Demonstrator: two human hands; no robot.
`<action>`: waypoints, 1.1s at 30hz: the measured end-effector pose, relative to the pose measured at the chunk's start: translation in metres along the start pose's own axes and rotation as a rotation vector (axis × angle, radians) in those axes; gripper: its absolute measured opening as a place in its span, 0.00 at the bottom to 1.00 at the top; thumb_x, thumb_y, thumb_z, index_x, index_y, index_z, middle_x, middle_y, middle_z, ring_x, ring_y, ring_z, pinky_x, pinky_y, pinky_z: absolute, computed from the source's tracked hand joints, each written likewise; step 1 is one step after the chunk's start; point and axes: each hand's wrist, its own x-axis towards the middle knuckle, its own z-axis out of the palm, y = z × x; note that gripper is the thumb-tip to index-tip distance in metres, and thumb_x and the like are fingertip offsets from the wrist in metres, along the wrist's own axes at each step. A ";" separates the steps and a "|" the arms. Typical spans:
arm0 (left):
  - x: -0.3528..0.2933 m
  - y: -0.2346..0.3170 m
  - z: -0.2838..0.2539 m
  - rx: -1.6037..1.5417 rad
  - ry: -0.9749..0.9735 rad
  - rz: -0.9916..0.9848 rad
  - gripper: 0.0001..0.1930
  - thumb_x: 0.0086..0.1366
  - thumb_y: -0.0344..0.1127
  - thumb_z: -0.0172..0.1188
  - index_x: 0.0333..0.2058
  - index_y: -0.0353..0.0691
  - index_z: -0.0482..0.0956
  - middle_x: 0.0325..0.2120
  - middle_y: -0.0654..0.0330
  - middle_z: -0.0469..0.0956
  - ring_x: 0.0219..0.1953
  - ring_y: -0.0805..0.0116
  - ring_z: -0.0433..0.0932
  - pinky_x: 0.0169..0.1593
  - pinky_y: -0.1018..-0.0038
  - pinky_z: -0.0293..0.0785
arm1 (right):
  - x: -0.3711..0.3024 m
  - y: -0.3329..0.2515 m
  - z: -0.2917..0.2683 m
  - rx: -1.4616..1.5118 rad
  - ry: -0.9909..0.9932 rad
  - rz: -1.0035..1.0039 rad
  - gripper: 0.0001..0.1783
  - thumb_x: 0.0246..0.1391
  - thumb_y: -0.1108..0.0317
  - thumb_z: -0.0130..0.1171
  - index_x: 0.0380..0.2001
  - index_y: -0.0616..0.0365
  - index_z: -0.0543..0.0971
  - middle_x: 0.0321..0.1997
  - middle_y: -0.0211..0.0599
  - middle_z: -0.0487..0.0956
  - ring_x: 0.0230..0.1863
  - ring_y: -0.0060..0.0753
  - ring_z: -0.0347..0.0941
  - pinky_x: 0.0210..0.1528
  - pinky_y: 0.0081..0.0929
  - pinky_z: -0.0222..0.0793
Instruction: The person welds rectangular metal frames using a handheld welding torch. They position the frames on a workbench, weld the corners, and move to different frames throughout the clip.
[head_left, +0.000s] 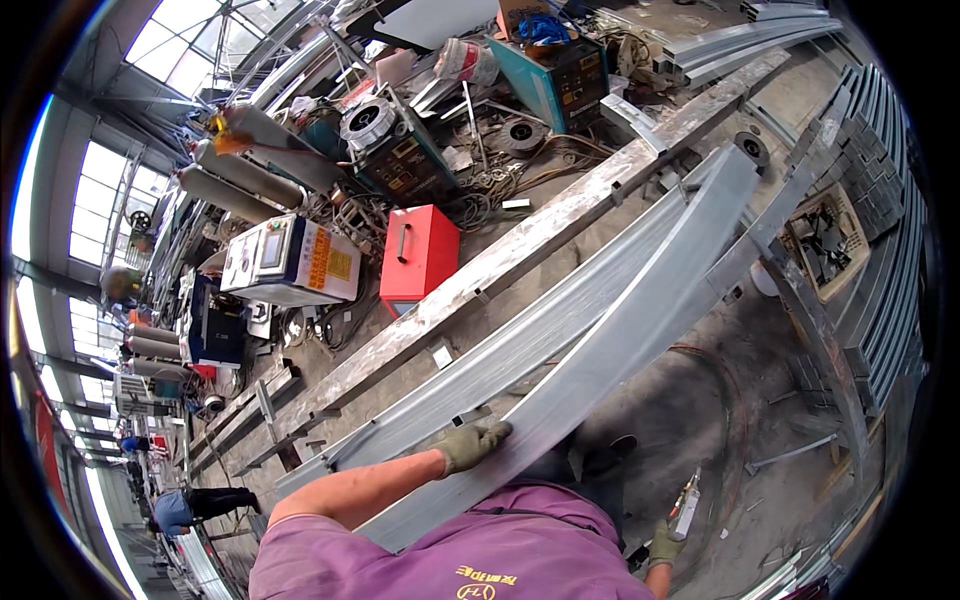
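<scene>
My left hand (474, 447), in a grey-green work glove, grips the near part of a long silvery metal beam (610, 345) that slants across in front of my body. Beside it, on its far side, lies a second long silvery beam (480, 360) with a ribbed face. Low on the right, my gloved right hand (664, 546) holds a torch-like hand tool (686, 505) with a pale body and a narrow tip pointing away from me. The tool stays apart from the beam. Its lower end is partly hidden by the glove.
A rusty long rail (545, 220) runs behind the beams. Beyond it stand a red box (420, 255), a white control cabinet (290, 260) and gas cylinders (245, 175). Stacked metal profiles (885, 280) and a parts crate (828, 240) lie right. A person (190, 507) is far left.
</scene>
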 end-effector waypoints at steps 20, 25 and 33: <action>0.047 0.070 -0.064 0.572 -0.059 -0.053 0.51 0.70 0.86 0.46 0.58 0.40 0.89 0.48 0.41 0.90 0.56 0.39 0.87 0.60 0.52 0.79 | -0.058 0.002 -0.007 0.139 0.105 0.168 0.29 0.50 0.60 0.75 0.54 0.63 0.84 0.48 0.46 0.88 0.49 0.47 0.87 0.55 0.44 0.81; 0.079 0.055 -0.074 0.599 -0.105 0.001 0.52 0.69 0.87 0.49 0.57 0.38 0.89 0.49 0.39 0.89 0.57 0.38 0.86 0.60 0.51 0.80 | -0.065 0.005 -0.001 0.139 0.101 0.178 0.33 0.49 0.58 0.75 0.57 0.61 0.84 0.49 0.46 0.89 0.51 0.46 0.88 0.58 0.42 0.82; 0.138 0.029 -0.073 0.648 -0.084 0.212 0.45 0.70 0.81 0.55 0.50 0.37 0.91 0.45 0.39 0.90 0.54 0.37 0.87 0.58 0.50 0.81 | -0.093 -0.044 -0.011 -0.083 0.076 0.261 0.34 0.49 0.50 0.76 0.60 0.49 0.84 0.50 0.49 0.90 0.54 0.54 0.88 0.59 0.45 0.82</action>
